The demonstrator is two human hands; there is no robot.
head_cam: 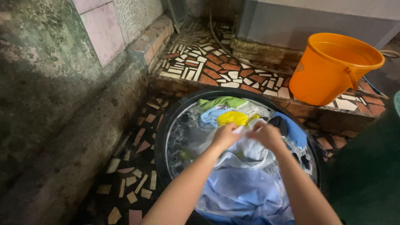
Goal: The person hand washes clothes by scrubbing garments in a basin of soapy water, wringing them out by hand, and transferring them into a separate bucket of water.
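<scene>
Over a round black tub (160, 125) of soapy water, both hands meet at the middle. Left hand (225, 135) and right hand (266, 135) are each closed on a bunched fold of a white cloth (250, 152), knuckles close together, the fabric pinched between them just above the water. Pale blue cloth (246, 187) lies below the forearms, nearer the person. Beyond the hands, a yellow piece (231, 118) and a green piece (221, 102) float by the far rim. An orange bucket (329, 71) stands on the tiled step (208, 66) behind the tub.
</scene>
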